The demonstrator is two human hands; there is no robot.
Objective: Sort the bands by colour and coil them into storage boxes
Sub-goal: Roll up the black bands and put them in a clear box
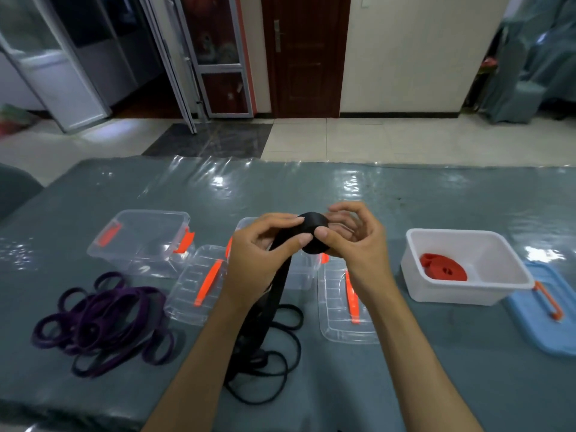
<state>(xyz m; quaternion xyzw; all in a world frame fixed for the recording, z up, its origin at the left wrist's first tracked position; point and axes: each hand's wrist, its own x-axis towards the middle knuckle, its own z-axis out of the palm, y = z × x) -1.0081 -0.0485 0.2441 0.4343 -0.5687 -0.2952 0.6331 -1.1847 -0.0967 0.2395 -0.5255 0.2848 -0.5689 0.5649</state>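
Black band (312, 236) is half rolled into a tight coil held above the tabletop (436, 353); left hand (265, 247) and right hand (352, 238) pinch it with curled fingers (324, 233), its tail trailing onto the tabletop.

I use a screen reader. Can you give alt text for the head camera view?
Both hands, left hand and right hand, roll a black band into a coil above a table. Purple bands lie left; a white box right holds a red coil.
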